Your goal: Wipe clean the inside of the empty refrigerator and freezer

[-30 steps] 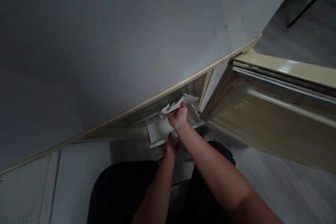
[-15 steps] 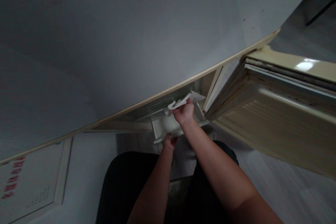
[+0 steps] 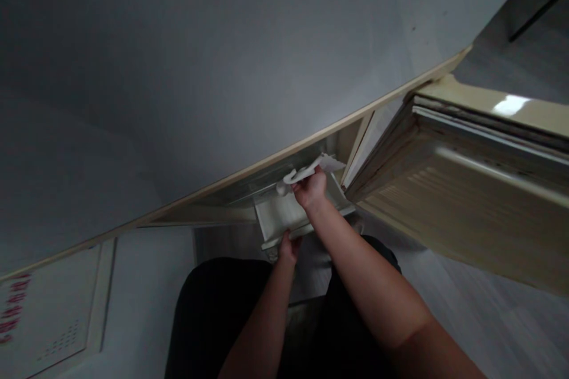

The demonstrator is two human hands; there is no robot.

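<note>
Below the grey top of the fridge (image 3: pixel 222 59): both of the person's arms reach forward and down into the opening.

Right arm: stretched from the lower right corner up toward the middle, forearm bare, wrist bent slightly down.

Right hand (image 3: pixel 310 189): fingers curled shut around a white cloth (image 3: pixel 306 172), pressing it against the back part of a pale drawer (image 3: pixel 275 222).

Cloth: bunched in the fist, with one rounded end sticking out to the left and a flat corner sticking out to the right.

Left arm: rises from the bottom centre, nearly straight, beside the right arm and lower than it.

Left hand (image 3: pixel 288 247): closed on the front edge of the drawer, gripping it from below; the fingers themselves are mostly hidden, so the grip is probably a pinch of the lip.

Drawer: pulled partway out of the fridge, tilted, its front edge toward the person.

Door (image 3: pixel 466 189): cream coloured, swung open to the right, its ribbed inner side facing the hands.

Legs (image 3: pixel 213 320): dark trousers under both arms, above the pale floor (image 3: pixel 480 320).

Panel (image 3: pixel 53 320): white, lower left, with red marks too blurred to read.
</note>
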